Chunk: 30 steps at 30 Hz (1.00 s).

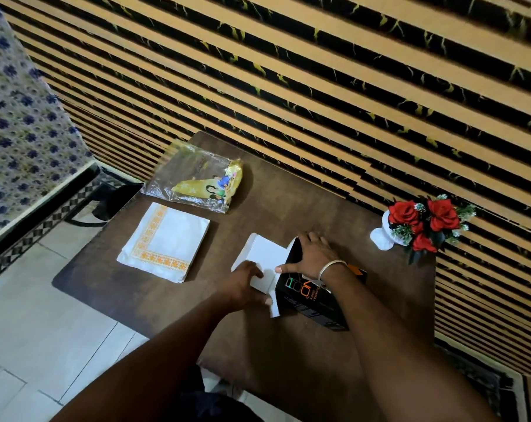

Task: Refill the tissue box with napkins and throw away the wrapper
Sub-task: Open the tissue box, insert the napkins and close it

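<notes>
A black tissue box (311, 303) with orange lettering lies on its side on the brown table (288, 205), its white end flaps (265, 254) folded open to the left. My right hand (314, 254) rests on top of the box and grips it. At the open end, my left hand (246, 283) holds the white flap. A stack of white napkins (169, 239) with orange borders sits to the left. Behind it lies the empty clear and yellow wrapper (194, 181).
A white vase with red artificial roses (422, 223) stands at the table's right rear against the striped wall. A blue-patterned cloth hangs at the left. Pale floor tiles (44, 330) lie below the table's left edge.
</notes>
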Available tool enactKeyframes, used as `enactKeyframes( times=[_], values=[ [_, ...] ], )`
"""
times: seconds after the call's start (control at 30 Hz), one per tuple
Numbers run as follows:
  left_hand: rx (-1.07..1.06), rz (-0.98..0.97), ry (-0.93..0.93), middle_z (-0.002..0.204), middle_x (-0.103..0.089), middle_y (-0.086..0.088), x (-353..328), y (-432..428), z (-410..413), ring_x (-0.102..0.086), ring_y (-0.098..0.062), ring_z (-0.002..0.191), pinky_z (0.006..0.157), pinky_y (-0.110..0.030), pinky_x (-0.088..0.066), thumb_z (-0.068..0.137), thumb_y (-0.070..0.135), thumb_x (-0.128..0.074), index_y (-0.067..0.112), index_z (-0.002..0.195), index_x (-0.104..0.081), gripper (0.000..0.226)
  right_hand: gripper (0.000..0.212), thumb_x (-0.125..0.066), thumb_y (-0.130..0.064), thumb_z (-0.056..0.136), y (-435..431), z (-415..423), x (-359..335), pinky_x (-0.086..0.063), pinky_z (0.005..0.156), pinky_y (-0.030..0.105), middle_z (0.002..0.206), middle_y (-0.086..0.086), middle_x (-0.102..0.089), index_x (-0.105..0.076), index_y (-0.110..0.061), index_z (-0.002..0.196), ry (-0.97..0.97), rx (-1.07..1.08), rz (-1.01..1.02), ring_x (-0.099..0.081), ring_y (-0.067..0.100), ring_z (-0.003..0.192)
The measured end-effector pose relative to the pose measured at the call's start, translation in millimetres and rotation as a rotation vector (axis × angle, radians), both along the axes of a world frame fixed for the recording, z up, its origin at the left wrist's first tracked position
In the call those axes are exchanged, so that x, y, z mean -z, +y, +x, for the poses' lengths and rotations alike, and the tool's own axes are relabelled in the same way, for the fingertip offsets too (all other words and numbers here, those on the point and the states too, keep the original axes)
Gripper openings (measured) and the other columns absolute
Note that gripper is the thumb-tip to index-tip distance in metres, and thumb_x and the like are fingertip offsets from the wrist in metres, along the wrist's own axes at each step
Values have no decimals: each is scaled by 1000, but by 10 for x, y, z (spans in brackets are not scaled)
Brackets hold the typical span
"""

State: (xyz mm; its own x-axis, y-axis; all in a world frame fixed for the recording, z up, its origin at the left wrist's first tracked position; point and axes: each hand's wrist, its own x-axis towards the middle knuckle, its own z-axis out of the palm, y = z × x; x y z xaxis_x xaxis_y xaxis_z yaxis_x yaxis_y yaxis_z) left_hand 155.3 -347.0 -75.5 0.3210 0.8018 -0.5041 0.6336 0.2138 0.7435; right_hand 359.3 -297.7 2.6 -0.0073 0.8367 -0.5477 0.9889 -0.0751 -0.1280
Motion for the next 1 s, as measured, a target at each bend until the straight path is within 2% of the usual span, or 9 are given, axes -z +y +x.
enactKeyframes(
  times=[0.1,0.27,0.4,0.57,0.67,0.77,0.83,0.9,1.0],
  values=[
    [-43,22,22,145,-41,0,-18,-17,96,-41,-19,134,104,-25,-36,62,49,-87,13,136,-50,90,126,-70,-81,58,2,-7,-40,-21,121,51,162,17,-15,-19,-14,153,8,8,7,-11,39,150],
    [-36,12,47,158,-27,-4,8,-48,131,-30,-22,144,119,-35,-30,66,57,-81,8,151,-33,109,153,-65,-91,42,-159,-12,-4,-11,121,60,164,1,24,-2,-11,157,-12,-80,17,18,29,152],
    [-14,50,105,163,-15,-5,56,-41,136,-18,-23,150,121,-32,-21,75,52,-77,6,155,-21,108,167,-72,-88,34,-255,-47,-25,-4,120,60,166,8,9,19,-15,154,-55,-132,-74,5,29,154],
    [78,38,166,166,-7,-5,43,4,149,-8,-23,153,122,-32,-14,75,53,-76,8,156,-15,112,160,-75,-80,45,-276,-124,-17,-11,119,64,164,15,-1,20,-10,153,-121,-186,-43,-4,38,152],
    [153,76,187,162,-23,-10,-83,106,47,-25,-25,148,120,-33,-24,76,44,-79,11,153,-28,99,154,-77,-72,51,-302,-134,2,-13,119,64,164,16,-2,18,-10,153,-139,-202,-31,-5,39,151],
    [-39,276,66,139,-55,-7,-288,183,-303,-56,-26,125,103,-33,-46,85,39,-68,20,137,-51,58,154,-76,-72,49,-295,-130,22,-14,118,64,163,15,-3,19,-10,154,-138,-197,-24,-6,38,150],
    [-305,449,108,132,-59,-6,-403,268,-684,-58,-24,119,100,-35,-46,92,34,-61,18,131,-55,42,154,-74,-74,48,-278,-132,36,-15,117,64,163,15,-4,19,-10,154,-148,-203,-17,-7,38,150],
    [-559,520,264,134,-55,-14,-421,419,-1100,-54,-32,122,103,-42,-44,91,28,-63,10,133,-53,47,154,-74,-75,48,-264,-143,42,-16,117,65,163,15,-4,18,-10,154,-154,-200,-24,-7,38,150],
    [-714,236,472,153,-32,-25,-369,606,-1629,-32,-44,139,115,-51,-29,86,31,-70,4,149,-28,81,153,-74,-75,50,-251,-150,33,-19,116,63,162,14,-5,17,-9,154,-165,-198,-27,-8,36,150]
  ],
)
